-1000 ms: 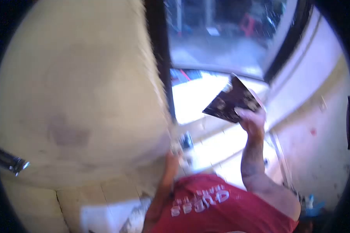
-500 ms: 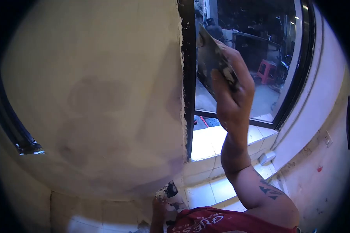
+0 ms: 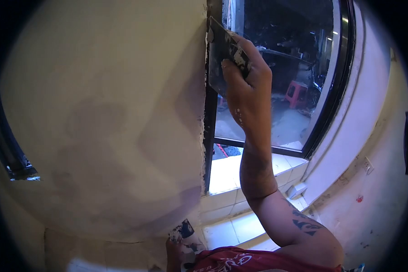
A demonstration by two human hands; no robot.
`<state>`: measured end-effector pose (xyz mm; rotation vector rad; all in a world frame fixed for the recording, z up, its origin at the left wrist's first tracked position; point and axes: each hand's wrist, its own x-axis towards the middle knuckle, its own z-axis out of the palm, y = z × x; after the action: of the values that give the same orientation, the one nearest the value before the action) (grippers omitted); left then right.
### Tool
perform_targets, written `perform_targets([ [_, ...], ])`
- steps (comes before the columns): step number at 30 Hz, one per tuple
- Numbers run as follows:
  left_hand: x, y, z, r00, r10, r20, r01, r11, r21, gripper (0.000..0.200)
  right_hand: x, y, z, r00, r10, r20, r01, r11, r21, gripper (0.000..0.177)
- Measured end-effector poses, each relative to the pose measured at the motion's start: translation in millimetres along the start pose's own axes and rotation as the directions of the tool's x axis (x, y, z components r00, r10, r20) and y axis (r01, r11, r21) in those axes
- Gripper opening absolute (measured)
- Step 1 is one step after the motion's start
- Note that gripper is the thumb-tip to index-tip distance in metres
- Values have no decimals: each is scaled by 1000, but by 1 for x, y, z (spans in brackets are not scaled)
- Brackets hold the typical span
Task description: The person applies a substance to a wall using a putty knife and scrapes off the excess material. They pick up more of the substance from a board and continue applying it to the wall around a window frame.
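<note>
My right hand [image 3: 251,84], raised and closed, grips a wide putty knife [image 3: 219,61] smeared with light filler. Its blade stands at the dark window frame, with the left edge at the chipped border of the plastered wall [image 3: 122,81]; a small lump of filler shows near the upper corner. Whether the blade touches the wall is hard to tell. Low in the view, my left hand [image 3: 173,250] is closed on a second putty knife [image 3: 181,230], dark and crusted with filler. Part of that hand is cut off by the bottom edge.
The dark window frame [image 3: 208,158] runs down beside the wall. Behind my right arm is a glass pane, with a red stool [image 3: 296,94] beyond it. A tiled ledge [image 3: 222,174] lies below. A wall socket [image 3: 368,166] is at the right.
My right hand has moved left with its putty knife, bringing the blade from over the glass to the wall's edge. The view has shifted slightly to the right.
</note>
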<state>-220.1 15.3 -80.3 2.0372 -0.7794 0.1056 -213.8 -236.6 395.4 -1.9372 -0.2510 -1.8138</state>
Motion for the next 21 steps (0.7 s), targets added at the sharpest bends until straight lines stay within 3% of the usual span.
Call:
perform_targets([
  [2,-2,-9,7,1000,-25,-6,25,998,-56,22,0,-3,7,1000,24,-18,-23,999,46,32],
  [3,2,2,1,997,-72,22,75,981,-180,22,0,-4,10,999,39,-27,-36,996,79,33],
  [5,2,3,-3,992,-3,124,10,999,-53,26,-2,-3,12,999,14,-36,-12,999,48,34],
  [7,-7,-10,-9,937,152,315,-276,874,400,42,-4,-3,12,999,-25,-37,25,1000,-1,35],
  [8,-5,-14,-4,966,-33,255,9,995,97,38,-4,-3,11,998,-50,-32,49,998,-35,35],
  [9,-1,-14,1,939,-229,258,289,930,-227,35,-6,-3,11,997,-74,-25,73,995,-69,35],
  [11,3,-12,5,880,-385,279,476,719,-507,31,-9,-7,9,997,-77,-9,76,992,-104,35],
  [13,5,-4,-1,914,-356,194,404,771,-491,31,-12,-10,9,997,-78,4,78,990,-118,35],
  [16,14,39,-18,960,-279,25,274,914,-299,20,-17,-10,9,998,-54,20,55,994,-93,35],
  [18,13,34,-13,930,-353,101,363,842,-399,21,-23,-11,7,999,6,42,-3,998,-63,35],
  [19,15,29,-10,914,-383,138,402,800,-446,22,-25,-8,6,999,-38,34,39,998,-39,36],
  [21,6,13,-1,984,-177,-15,170,966,-195,21,-31,0,1,993,-117,14,117,993,13,37],
])
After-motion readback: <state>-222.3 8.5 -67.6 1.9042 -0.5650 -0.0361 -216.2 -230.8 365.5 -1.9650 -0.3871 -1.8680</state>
